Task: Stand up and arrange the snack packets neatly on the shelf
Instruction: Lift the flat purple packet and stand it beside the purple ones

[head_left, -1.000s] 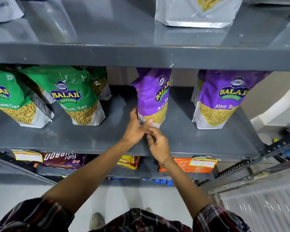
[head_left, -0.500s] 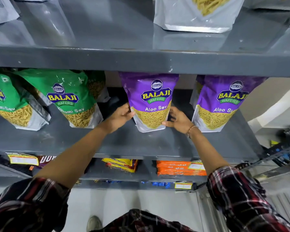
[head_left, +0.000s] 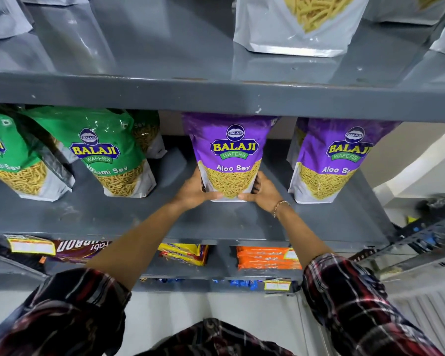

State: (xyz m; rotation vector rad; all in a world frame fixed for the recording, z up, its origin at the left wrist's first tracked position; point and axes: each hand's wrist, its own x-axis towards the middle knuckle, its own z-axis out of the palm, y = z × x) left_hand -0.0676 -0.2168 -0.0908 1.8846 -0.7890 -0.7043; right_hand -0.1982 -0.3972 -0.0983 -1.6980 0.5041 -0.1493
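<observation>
A purple Aloo Sev packet [head_left: 230, 155] stands upright, label facing me, in the middle of the grey shelf [head_left: 216, 222]. My left hand [head_left: 194, 191] grips its lower left corner and my right hand [head_left: 263, 192] grips its lower right corner, thumbs across the bottom edge. A second purple Aloo Sev packet [head_left: 337, 160] stands to the right, apart from it. Two green Ratlami Sev packets [head_left: 106, 155] [head_left: 8, 160] lean at the left, with more green packets half hidden behind them.
The shelf above [head_left: 216, 96] carries white packets [head_left: 298, 24] and overhangs the tops of the purple ones. Below lie flat yellow [head_left: 183, 254], orange [head_left: 265, 258] and brown [head_left: 80, 249] packets. A metal rack [head_left: 421, 242] stands at the right.
The purple packet has turned from edge-on to face me and stands straight. My hands moved from its front bottom edge to its two lower corners and closed on it.
</observation>
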